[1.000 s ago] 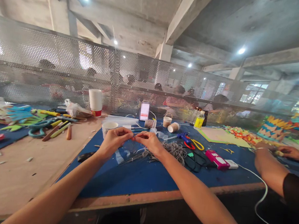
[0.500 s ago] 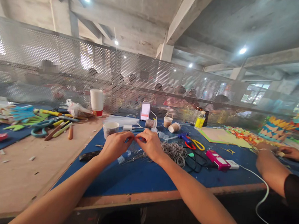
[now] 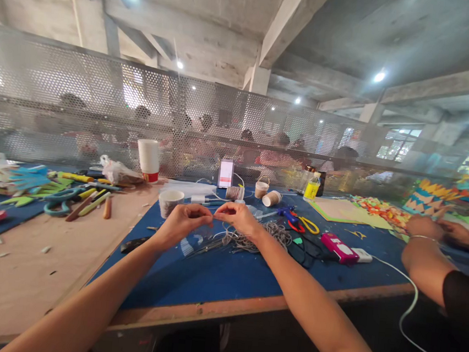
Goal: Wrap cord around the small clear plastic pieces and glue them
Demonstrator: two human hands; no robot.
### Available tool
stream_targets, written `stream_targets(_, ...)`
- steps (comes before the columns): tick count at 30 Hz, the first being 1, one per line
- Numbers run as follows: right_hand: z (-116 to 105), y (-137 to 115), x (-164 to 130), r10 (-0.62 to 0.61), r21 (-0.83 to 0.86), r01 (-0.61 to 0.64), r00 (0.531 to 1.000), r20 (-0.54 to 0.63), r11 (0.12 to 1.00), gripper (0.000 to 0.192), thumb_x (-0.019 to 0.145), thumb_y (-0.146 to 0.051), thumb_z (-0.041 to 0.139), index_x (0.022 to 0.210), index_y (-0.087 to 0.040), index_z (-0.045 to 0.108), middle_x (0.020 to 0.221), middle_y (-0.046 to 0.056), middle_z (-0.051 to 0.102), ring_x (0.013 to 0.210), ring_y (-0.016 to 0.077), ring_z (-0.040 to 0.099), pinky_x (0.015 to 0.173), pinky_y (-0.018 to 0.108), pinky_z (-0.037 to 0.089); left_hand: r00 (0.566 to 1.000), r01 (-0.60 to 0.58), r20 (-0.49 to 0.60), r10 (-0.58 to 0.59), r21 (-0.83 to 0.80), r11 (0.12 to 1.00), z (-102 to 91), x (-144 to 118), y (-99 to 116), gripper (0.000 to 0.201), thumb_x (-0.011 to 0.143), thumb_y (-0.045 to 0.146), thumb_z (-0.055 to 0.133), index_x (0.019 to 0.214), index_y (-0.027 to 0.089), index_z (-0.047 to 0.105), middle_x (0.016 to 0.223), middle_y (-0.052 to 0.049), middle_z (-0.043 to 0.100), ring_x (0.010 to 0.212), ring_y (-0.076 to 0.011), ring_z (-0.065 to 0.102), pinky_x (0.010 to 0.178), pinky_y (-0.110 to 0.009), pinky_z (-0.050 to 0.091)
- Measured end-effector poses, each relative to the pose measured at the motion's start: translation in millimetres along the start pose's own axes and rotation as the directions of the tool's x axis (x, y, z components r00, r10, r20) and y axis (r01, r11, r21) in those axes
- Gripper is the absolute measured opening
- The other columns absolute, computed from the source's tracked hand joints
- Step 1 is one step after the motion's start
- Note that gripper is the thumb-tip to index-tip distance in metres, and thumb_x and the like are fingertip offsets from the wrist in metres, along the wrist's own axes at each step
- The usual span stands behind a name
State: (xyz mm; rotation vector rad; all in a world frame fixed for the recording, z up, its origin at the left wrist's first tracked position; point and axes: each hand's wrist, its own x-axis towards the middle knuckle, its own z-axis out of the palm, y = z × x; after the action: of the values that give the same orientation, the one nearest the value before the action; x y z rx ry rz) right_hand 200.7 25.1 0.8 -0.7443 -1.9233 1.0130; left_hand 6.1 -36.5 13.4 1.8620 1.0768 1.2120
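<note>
Matt blue felt point(image 3: 224, 277) covers the bare wooden worktop point(image 3: 35, 267); beside it rough grey twine point(image 3: 270, 235), behind it perforated metal mesh point(image 3: 100, 108).

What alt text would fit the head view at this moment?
The left hand and right hand meet fingertip to fingertip, pinching a thin cord above a grey cord pile on a blue mat. A co-worker's hands work at the right.

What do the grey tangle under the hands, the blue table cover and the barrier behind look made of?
Grey tangle: looks like twine or cord, matte and loosely coiled; fibre unclear. Blue table cover: probably felt or foam sheet, flat and without shine. Barrier: perforated sheet metal, evenly punched with holes, light showing through.
</note>
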Motion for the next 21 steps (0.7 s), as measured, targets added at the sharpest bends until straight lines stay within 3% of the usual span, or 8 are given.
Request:
stream_targets(5,14.5,-2.3,-1.8,0.039,0.107,-0.034,0.998,-0.05,0.994,0.024,0.07,-0.038,0.076,0.081,-0.017,0.071,0.072,0.0,0.066,0.065,0.0117,0.056,0.063,0.024,0.041,0.987,0.071,-0.136,-0.086,-0.109,0.992,0.3,1.9,-4.3,0.026,0.075,0.04,0.069,0.084,0.015,0.07,0.072,-0.004,0.071,0.051,-0.01,0.048,0.045,-0.022,0.031)
stream_targets(12,29.8,-6.2,-2.8,0.015,0.114,0.004,0.985,-0.169,0.993,0.025,0.069,-0.038,0.077,0.076,-0.014,0.072,0.074,0.002,0.066,0.064,0.0115,0.054,0.061,0.024,0.04,0.962,0.021,-0.272,-0.028,-0.029,0.999,0.1,2.9,-10.8,0.026,0.076,0.04,0.068,0.082,0.015,0.069,0.072,-0.005,0.071,0.063,-0.016,0.06,0.053,-0.023,0.038)
stream_targets(17,38.0,-1.4,-5.4,0.029,0.135,-0.006,0.986,-0.164,0.991,0.027,0.073,-0.04,0.074,0.083,-0.016,0.073,0.074,0.002,0.066,0.067,0.0133,0.057,0.064,0.025,0.043,0.929,0.013,-0.368,0.035,0.129,0.992,-0.1,2.4,-13.0,0.019,0.078,0.035,0.064,0.079,0.017,0.068,0.072,-0.004,0.072,0.068,-0.0188,0.064,0.061,-0.026,0.043)
stream_targets(21,37.3,-7.1,-10.5,-0.14,-0.169,0.108,0.971,-0.194,0.98,0.018,0.08,-0.036,0.069,0.084,-0.018,0.073,0.076,0.002,0.062,0.065,0.0121,0.053,0.062,0.024,0.042,0.915,0.001,-0.365,0.173,0.431,0.902,1.0,-0.3,-12.0,0.015,0.08,0.031,0.06,0.08,0.019,0.07,0.072,-0.002,0.071,0.066,-0.0178,0.063,0.062,-0.026,0.041)
